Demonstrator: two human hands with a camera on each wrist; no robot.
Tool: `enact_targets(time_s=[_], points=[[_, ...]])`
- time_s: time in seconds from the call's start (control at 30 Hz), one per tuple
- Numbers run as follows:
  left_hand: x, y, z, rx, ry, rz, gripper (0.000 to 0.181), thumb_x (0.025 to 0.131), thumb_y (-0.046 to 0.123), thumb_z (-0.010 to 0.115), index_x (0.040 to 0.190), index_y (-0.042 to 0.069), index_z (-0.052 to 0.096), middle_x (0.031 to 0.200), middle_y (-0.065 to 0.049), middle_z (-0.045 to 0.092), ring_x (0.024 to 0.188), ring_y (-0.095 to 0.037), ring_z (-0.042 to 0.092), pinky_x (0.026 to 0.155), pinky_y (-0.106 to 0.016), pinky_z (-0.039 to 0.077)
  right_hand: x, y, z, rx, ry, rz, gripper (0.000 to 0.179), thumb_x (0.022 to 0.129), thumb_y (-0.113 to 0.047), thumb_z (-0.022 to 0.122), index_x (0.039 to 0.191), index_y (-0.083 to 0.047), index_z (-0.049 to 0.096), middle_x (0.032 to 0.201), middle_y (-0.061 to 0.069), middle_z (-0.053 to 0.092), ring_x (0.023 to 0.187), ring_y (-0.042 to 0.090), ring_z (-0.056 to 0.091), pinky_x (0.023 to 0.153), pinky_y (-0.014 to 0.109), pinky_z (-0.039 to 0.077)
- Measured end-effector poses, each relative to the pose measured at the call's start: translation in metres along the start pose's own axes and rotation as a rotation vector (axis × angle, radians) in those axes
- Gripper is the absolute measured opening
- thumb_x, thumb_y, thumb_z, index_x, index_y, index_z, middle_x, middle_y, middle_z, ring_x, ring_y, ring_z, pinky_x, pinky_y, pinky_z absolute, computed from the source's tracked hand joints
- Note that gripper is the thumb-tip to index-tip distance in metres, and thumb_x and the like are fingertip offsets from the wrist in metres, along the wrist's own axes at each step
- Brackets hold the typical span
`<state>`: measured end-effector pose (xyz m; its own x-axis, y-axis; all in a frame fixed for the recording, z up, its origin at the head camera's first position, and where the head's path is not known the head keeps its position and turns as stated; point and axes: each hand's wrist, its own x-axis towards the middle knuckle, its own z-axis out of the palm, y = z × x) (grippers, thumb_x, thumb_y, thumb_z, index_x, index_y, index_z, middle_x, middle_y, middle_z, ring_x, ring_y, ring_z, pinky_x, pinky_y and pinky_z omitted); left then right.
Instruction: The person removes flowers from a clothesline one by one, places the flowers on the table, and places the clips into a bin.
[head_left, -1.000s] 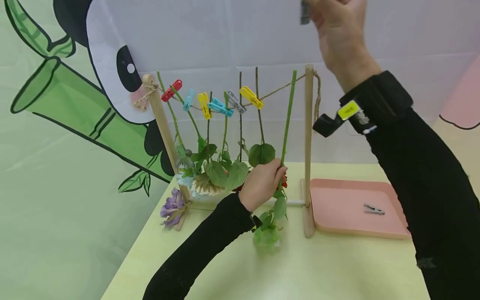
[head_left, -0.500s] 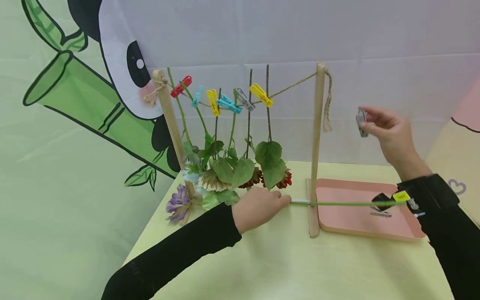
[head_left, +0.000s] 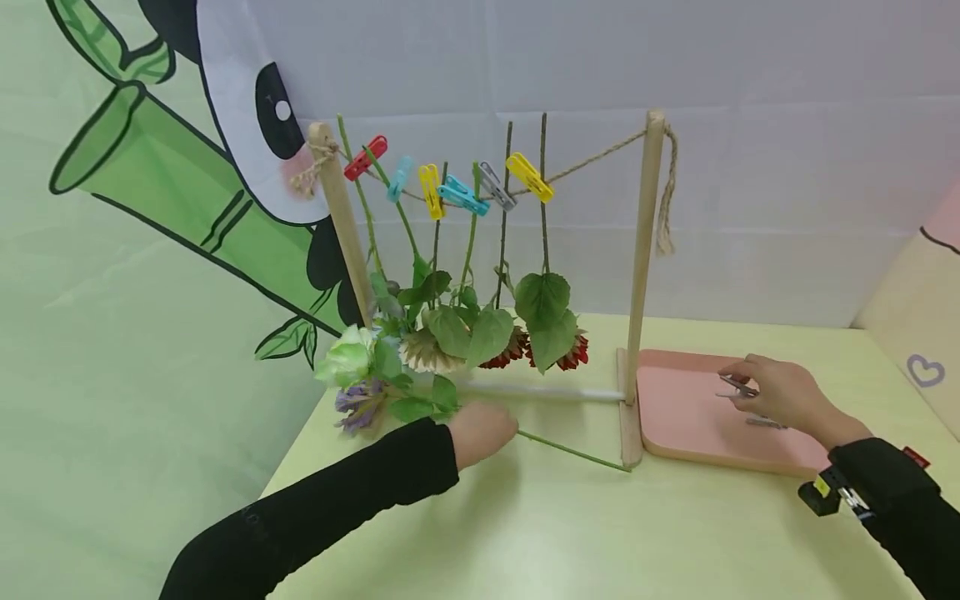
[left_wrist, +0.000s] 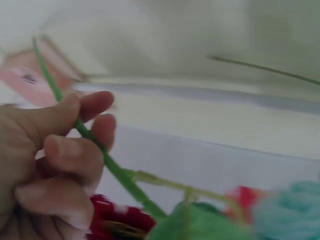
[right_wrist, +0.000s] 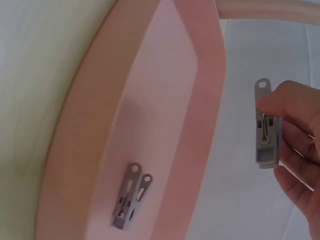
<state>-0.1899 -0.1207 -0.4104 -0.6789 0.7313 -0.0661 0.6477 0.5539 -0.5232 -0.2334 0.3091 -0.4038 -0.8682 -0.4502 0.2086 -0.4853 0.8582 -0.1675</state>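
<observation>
- Lowered since earlier: right grip (head_left: 783, 398), pinching grey clip (right_wrist: 262, 150) over tray (head_left: 682, 387).
- Left grip (head_left: 482, 433): pinching green stem (left_wrist: 125, 178).
- Second clip (right_wrist: 125, 197): lying in tray.

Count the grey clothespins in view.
3: a grey clothespin on the rope, a second one pinched by the right hand, a third one in the pink tray. That hand might hide another.

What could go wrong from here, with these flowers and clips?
The pale flower in the left hand could snag on the hanging leaves crowded nearby. The gray clip, pinched in the right hand, might slip and drop. The rope sags, so another hung flower may pull it lower.
</observation>
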Motion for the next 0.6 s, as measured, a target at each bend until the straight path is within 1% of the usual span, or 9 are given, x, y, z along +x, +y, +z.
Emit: enact_targets(time_s=[0.07, 0.1, 0.2, 0.23, 0.3, 0.37, 0.5, 0.57, 0.6], points=[[0.021, -0.020, 0.078, -0.002, 0.033, -0.025, 0.013, 0.091, 0.015, 0.058, 0.080, 0.019, 0.061, 0.072, 0.000, 0.059, 0.061, -0.013, 0.055, 0.049, -0.026, 0.040, -0.003, 0.005, 0.006, -0.044, 0.009, -0.015, 0.038, 0.069, -0.015, 0.078, 0.104, -0.005, 0.067, 0.081, -0.002, 0.064, 0.068, 0.013, 0.057, 0.057, 0.027, 0.042], [0.033, -0.030, 0.124, 0.001, 0.057, -0.036, 0.013, 0.091, 0.016, 0.057, 0.080, 0.021, 0.061, 0.072, 0.000, 0.059, 0.060, -0.014, 0.055, 0.048, -0.028, 0.040, -0.004, 0.006, 0.009, -0.052, 0.010, -0.030, 0.037, 0.067, -0.014, 0.079, 0.102, -0.005, 0.068, 0.080, -0.002, 0.066, 0.068, 0.014, 0.059, 0.058, 0.027, 0.043], [0.066, -0.054, 0.252, 0.020, 0.106, -0.050, 0.006, 0.089, 0.020, 0.061, 0.085, 0.024, 0.059, 0.074, -0.001, 0.055, 0.056, -0.016, 0.048, 0.043, -0.030, 0.035, -0.009, 0.008, 0.015, -0.001, -0.048, -0.056, 0.034, 0.067, -0.011, 0.079, 0.099, -0.003, 0.070, 0.082, -0.002, 0.067, 0.071, 0.014, 0.062, 0.060, 0.025, 0.047], [0.072, -0.060, 0.277, 0.007, 0.104, -0.063, 0.006, 0.090, 0.019, 0.061, 0.088, 0.025, 0.059, 0.075, -0.002, 0.055, 0.056, -0.017, 0.047, 0.042, -0.031, 0.034, -0.010, 0.008, 0.016, 0.021, -0.077, -0.062, 0.032, 0.069, -0.010, 0.078, 0.099, -0.003, 0.070, 0.084, -0.001, 0.068, 0.072, 0.014, 0.062, 0.062, 0.025, 0.048], [0.077, -0.068, 0.305, 0.000, 0.146, -0.074, 0.009, 0.089, 0.017, 0.062, 0.091, 0.024, 0.056, 0.076, -0.003, 0.052, 0.055, -0.017, 0.043, 0.041, -0.031, 0.031, -0.013, 0.009, 0.019, 0.065, -0.131, -0.058, 0.031, 0.071, -0.010, 0.076, 0.099, -0.001, 0.069, 0.087, 0.000, 0.069, 0.074, 0.015, 0.063, 0.064, 0.025, 0.050], [0.075, -0.072, 0.308, -0.009, 0.175, -0.089, 0.011, 0.088, 0.015, 0.062, 0.093, 0.022, 0.055, 0.077, -0.005, 0.051, 0.055, -0.018, 0.042, 0.041, -0.030, 0.029, -0.016, 0.011, 0.021, 0.087, -0.160, -0.053, 0.030, 0.071, -0.011, 0.076, 0.098, 0.000, 0.069, 0.088, 0.003, 0.069, 0.075, 0.016, 0.064, 0.065, 0.026, 0.051], [0.061, -0.072, 0.282, -0.025, 0.131, -0.141, 0.009, 0.090, 0.014, 0.058, 0.098, 0.017, 0.056, 0.084, -0.009, 0.055, 0.056, -0.018, 0.046, 0.044, -0.029, 0.031, -0.024, 0.016, 0.024, 0.104, -0.177, -0.049, 0.031, 0.070, -0.012, 0.077, 0.097, 0.003, 0.069, 0.089, 0.008, 0.070, 0.077, 0.020, 0.066, 0.066, 0.029, 0.052], [0.057, -0.071, 0.293, -0.020, 0.102, -0.176, 0.018, 0.089, 0.015, 0.060, 0.107, 0.017, 0.055, 0.090, -0.010, 0.055, 0.054, -0.017, 0.044, 0.046, -0.030, 0.030, -0.027, 0.018, 0.026, 0.113, -0.186, -0.039, 0.033, 0.070, -0.014, 0.078, 0.097, 0.003, 0.068, 0.089, 0.009, 0.070, 0.078, 0.021, 0.066, 0.068, 0.030, 0.053], [0.062, -0.074, 0.327, -0.034, 0.069, -0.198, 0.026, 0.089, 0.015, 0.061, 0.114, 0.017, 0.052, 0.097, -0.011, 0.055, 0.052, -0.017, 0.043, 0.045, -0.031, 0.030, -0.029, 0.020, 0.028, 0.113, -0.191, -0.030, 0.034, 0.070, -0.015, 0.078, 0.097, 0.003, 0.068, 0.090, 0.009, 0.070, 0.078, 0.021, 0.066, 0.068, 0.030, 0.053]])
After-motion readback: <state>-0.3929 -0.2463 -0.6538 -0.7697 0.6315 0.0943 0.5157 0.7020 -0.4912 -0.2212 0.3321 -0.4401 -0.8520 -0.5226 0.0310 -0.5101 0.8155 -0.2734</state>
